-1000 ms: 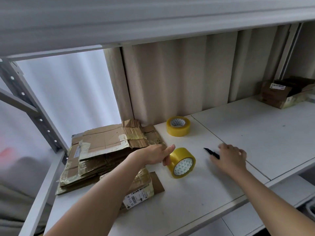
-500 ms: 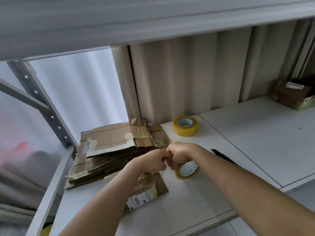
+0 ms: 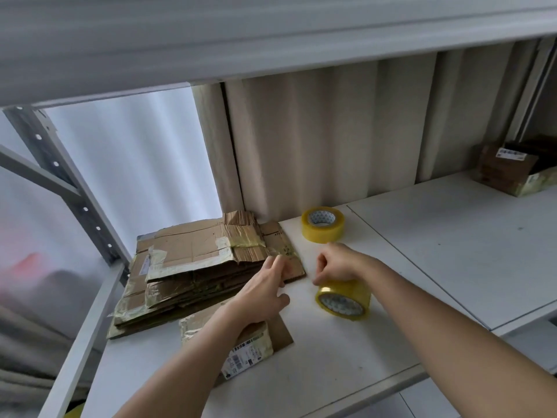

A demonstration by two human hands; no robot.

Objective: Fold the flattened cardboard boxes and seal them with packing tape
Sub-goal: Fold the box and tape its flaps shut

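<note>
Where forearm crosses, labelled box half-hidden

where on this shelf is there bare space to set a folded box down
Bare patches: the right white shelf panel, between the far yellow tape roll and the brown corner box; also the front edge. Crowded: the left, around the flattened cardboard stack, both hands and the near tape roll.
</note>
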